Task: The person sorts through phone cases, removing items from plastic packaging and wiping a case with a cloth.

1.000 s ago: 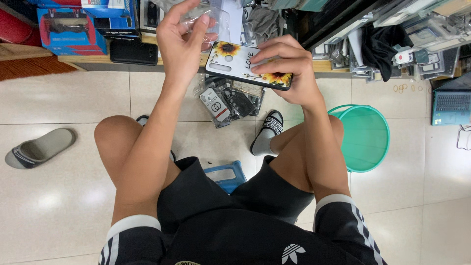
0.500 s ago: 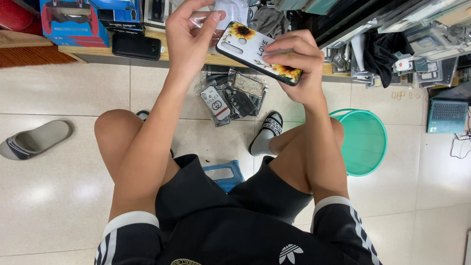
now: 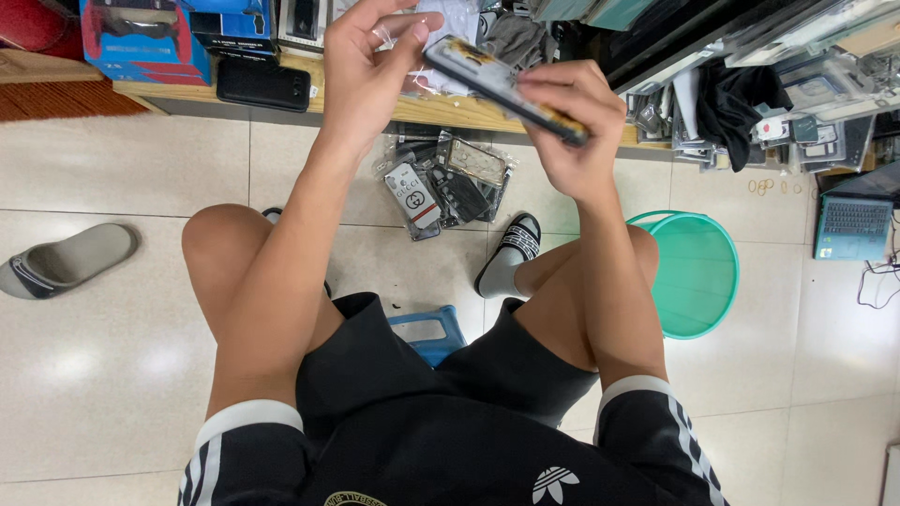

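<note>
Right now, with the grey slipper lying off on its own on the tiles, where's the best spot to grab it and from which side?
Take the grey slipper by its strap band, coming down from above. It lies flat on the floor tiles sole down, so the raised band is the one part fingers can hook under. Both hands are busy: the left hand and right hand hold a phone case.

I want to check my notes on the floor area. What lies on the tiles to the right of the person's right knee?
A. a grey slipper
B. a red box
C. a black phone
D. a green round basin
D: a green round basin sits on the tiled floor just beside the right knee; the grey slipper lies on the far left side instead.
</note>
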